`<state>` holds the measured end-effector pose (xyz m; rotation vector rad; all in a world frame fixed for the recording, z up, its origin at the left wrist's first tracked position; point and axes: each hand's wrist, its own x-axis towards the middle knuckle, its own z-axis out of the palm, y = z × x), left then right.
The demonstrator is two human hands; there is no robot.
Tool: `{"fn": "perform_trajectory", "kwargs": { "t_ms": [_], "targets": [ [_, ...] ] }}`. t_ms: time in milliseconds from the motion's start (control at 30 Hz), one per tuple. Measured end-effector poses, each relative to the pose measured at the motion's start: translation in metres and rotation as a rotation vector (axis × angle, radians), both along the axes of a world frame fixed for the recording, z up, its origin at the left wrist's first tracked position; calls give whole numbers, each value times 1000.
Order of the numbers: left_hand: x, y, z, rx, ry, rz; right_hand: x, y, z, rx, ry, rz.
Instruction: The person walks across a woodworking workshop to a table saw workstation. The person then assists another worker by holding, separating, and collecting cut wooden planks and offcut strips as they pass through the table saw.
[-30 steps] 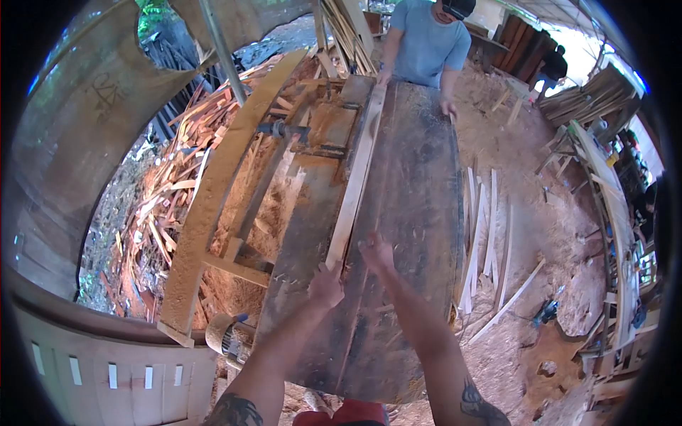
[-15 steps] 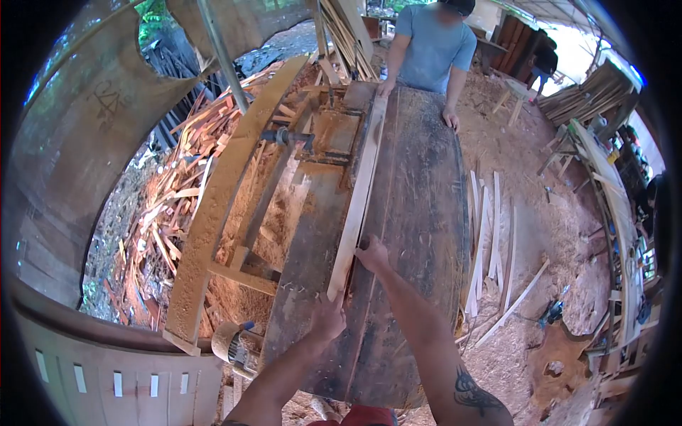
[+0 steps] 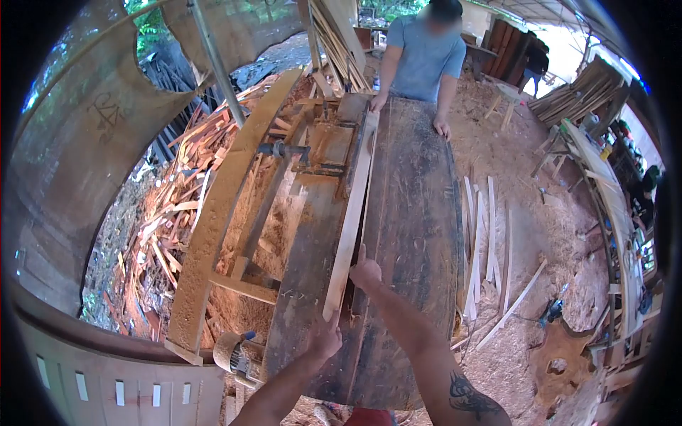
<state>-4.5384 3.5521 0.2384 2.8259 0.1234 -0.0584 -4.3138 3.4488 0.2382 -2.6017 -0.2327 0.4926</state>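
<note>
A long, pale wooden strip (image 3: pixel 348 238) lies lengthwise along the dark, worn workbench (image 3: pixel 419 213). My left hand (image 3: pixel 325 338) is closed on its near end, the thumb side against the wood. Further up, my right hand (image 3: pixel 366 272) is at the strip's right edge, fingers mostly curled and the index finger pointing forward along the bench. The contact of its thumb with the strip is partly hidden. A dark gap runs beside the strip. At the far end, a co-worker's hand (image 3: pixel 379 101) rests at the strip's tip, while the other hand (image 3: pixel 442 128) is on the bench's right edge.
A sawdust-covered board (image 3: pixel 234 192) and a metal clamp-like part (image 3: pixel 284 150) stand left of the bench. Offcuts (image 3: pixel 167 220) are heaped beyond. Thin strips (image 3: pixel 490 234) lie on the sawdust floor at right. A cylindrical machine part (image 3: pixel 231 351) sits near the bench's lower left.
The head view has shifted, so the bench and strip appear slightly lower. My right index finger now points forward more. Both hands stay by the strip.
</note>
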Motion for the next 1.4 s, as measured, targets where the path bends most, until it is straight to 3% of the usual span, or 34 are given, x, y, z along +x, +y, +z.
{"fn": "perform_trajectory", "kwargs": {
  "t_ms": [167,267,367,467,667,767,967,1067,1167,1267,1400],
  "targets": [
    [-18,-1,13,-54,58,9,-20,-1,-3,-3,-71,37],
    [-31,-1,9,63,-107,-6,-32,1,-8,19,-111,37],
    [-43,-2,13,61,122,24,-43,2,-13,48,-120,31],
    [-53,0,6,149,-30,7,-50,2,-17,35,-122,26],
    [-70,0,4,48,15,24,-64,-4,-15,-4,-64,47],
    [-81,-1,4,125,-105,-6,-74,-3,-11,-24,-56,62],
    [-105,-1,2,106,-101,-5,-99,-3,-11,-1,-56,59],
    [-118,-1,0,-33,90,44,-110,-2,-10,-32,-9,45],
    [-131,-1,-2,-54,68,42,-123,-4,-8,-7,-10,62],
    [-172,0,-8,126,-137,-37,-149,1,-9,-28,-1,42],
    [-243,4,10,-63,135,-24,-190,3,-5,24,39,-73]
  ]
}}
